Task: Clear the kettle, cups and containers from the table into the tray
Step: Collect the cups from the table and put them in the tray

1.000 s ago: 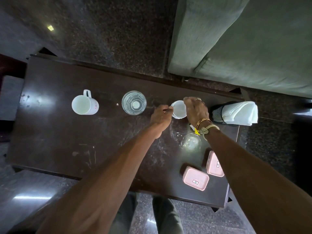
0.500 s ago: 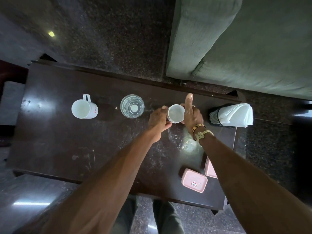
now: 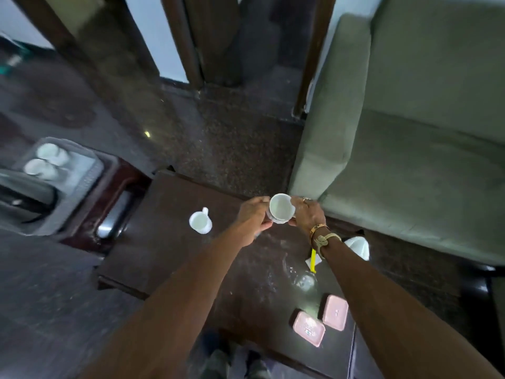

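Note:
Both hands hold a small white cup (image 3: 281, 207) above the far edge of the dark table (image 3: 169, 250); my left hand (image 3: 252, 218) grips its left side and my right hand (image 3: 307, 214) grips its right side. A white mug (image 3: 200, 221) with a handle stands on the table to the left. Two pink lidded containers (image 3: 308, 328) (image 3: 335, 311) lie near the front right. A grey tray (image 3: 79, 176) at far left holds two white cups (image 3: 52, 153) (image 3: 39, 168). The glass seen earlier is out of sight.
A green sofa (image 3: 410, 132) stands to the right behind the table. White napkins in a holder (image 3: 358, 247) show behind my right wrist. A yellow-tagged packet (image 3: 313, 259) lies on the table. Dark stone floor surrounds the table; a dark object (image 3: 24, 192) sits beside the tray.
The cup has been lifted off the table between both hands. The view has swung up and left, bringing the tray into sight; the image is blurred by the motion.

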`<state>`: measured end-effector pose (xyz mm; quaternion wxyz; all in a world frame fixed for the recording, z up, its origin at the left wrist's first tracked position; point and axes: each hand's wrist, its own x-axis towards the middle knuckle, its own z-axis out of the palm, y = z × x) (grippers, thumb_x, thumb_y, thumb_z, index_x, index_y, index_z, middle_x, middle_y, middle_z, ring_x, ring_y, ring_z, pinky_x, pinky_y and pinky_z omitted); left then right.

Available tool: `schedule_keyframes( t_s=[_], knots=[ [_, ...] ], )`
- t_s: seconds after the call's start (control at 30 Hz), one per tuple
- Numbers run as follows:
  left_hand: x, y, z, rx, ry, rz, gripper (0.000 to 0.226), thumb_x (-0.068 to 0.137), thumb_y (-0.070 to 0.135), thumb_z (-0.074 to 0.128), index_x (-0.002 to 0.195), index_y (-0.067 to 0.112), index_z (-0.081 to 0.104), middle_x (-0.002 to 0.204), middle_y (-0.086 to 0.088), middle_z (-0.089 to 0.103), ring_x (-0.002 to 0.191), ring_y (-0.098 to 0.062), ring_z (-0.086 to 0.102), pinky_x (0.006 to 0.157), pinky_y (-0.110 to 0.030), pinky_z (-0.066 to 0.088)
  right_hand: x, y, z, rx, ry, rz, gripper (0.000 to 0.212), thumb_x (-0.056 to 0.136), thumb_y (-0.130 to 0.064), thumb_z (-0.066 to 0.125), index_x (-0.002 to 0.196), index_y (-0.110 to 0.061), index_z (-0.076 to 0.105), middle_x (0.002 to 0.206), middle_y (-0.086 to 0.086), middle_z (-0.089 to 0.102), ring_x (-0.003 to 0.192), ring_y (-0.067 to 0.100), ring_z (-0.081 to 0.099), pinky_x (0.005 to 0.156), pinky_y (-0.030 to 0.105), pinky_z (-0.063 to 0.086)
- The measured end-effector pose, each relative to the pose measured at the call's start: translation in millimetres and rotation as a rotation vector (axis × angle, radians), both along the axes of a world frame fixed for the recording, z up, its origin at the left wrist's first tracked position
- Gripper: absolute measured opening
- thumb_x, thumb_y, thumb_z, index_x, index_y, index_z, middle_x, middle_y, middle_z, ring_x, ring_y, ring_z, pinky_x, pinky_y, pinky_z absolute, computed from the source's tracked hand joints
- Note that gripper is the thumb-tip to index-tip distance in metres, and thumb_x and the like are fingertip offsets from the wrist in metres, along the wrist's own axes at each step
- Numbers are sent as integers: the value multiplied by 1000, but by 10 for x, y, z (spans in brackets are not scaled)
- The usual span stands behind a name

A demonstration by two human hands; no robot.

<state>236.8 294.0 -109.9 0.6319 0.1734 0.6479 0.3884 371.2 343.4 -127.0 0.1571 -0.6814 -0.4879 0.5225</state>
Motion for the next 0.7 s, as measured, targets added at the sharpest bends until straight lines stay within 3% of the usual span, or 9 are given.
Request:
schedule_keyframes(
  t_s=[0.1, 0.23, 0.43, 0.6, 0.7],
  knots=[
    [-318, -206, 462, 61, 34, 38, 35, 99, 6, 50, 134, 3, 54, 104, -4, 63, 90, -15, 63, 87, -32, 54, -340, -88, 319, 63, 48, 76, 47, 75, -46, 52, 103, -17, 75, 101, 16, 72, 94, 38, 68, 86, 54, 56],
    [-822, -663, 842, 93, 59, 137, 36, 98, 6, 51, 134, 3, 54, 111, -7, 60, 100, -21, 60, 91, -34, 53, -913, -315, 455, 110, 66, 163, 64, 63, -59, 46, 105, -20, 74, 110, 13, 72, 103, 36, 66, 91, 54, 54],
    [-1791, -1658, 854, 62, 43, 290, 30, 97, 11, 54, 127, 6, 59, 115, -12, 61, 104, -25, 60, 99, -44, 53, -1985, -1247, 838, 144, -4, 396, 43, 83, -39, 48, 108, -15, 74, 111, 13, 72, 102, 37, 67, 93, 49, 52],
    [-2714, -2566, 810, -61, 45, 500, 14, 93, 7, 60, 101, 14, 68, 109, -13, 66, 98, -25, 64, 71, -30, 59, -3002, -2054, 721, 92, -12, 533, 40, 82, -38, 49, 99, -14, 75, 101, 13, 73, 95, 36, 69, 89, 51, 55],
    [-3296, -3024, 983, -75, 68, 552, 14, 95, 9, 57, 96, 17, 68, 106, -11, 68, 96, -22, 65, 76, -33, 59, -3647, -2482, 872, 77, 14, 624, 25, 89, -27, 53, 98, -18, 76, 91, 5, 72, 84, 29, 72, 83, 47, 58]
  ],
)
